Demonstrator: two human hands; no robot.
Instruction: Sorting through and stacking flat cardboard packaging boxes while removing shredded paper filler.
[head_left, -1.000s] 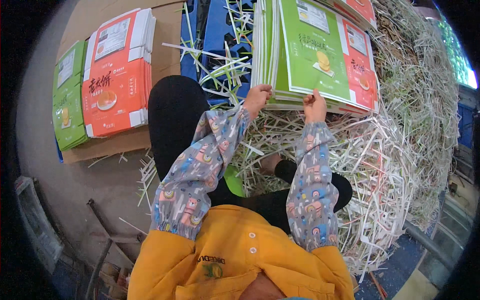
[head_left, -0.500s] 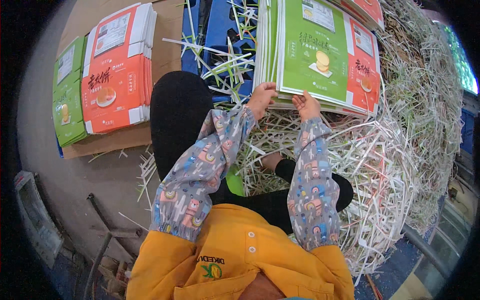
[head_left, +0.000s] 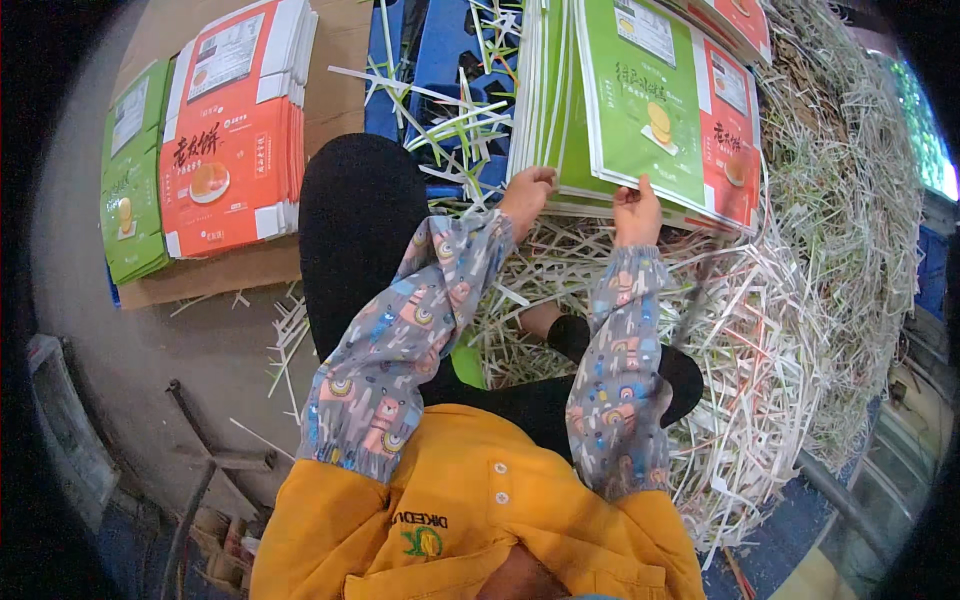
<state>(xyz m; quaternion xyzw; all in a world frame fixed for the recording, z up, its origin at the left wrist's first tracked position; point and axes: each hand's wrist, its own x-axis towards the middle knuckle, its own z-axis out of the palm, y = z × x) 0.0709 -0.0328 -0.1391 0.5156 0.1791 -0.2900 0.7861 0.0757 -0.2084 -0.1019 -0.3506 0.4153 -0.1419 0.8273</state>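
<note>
A stack of flat printed cardboard sheets (head_left: 545,110), green and orange, lies ahead of me. Its top sheet (head_left: 655,125) sits shifted to the right, so the green sheet below shows along its left. My right hand (head_left: 637,212) pinches the near edge of the top sheet between thumb and fingers. At the near left corner of the stack, my left hand (head_left: 528,200) has its fingers closed on the edge of a lower sheet; the fingertips are partly hidden. Patterned grey sleeve covers are on both my forearms.
Folded green and orange cartons (head_left: 235,135) are piled at the left on brown cardboard (head_left: 335,110). Blue plastic crates (head_left: 440,60) stand between the piles, strewn with paper strips. Shredded paper (head_left: 750,390) heaps up at the right. A metal frame (head_left: 215,450) lies at lower left.
The top sheet has slid right, uncovering more of the green sheet beneath. My right hand has moved slightly right and closed on its edge. My left hand stays near the corner.
</note>
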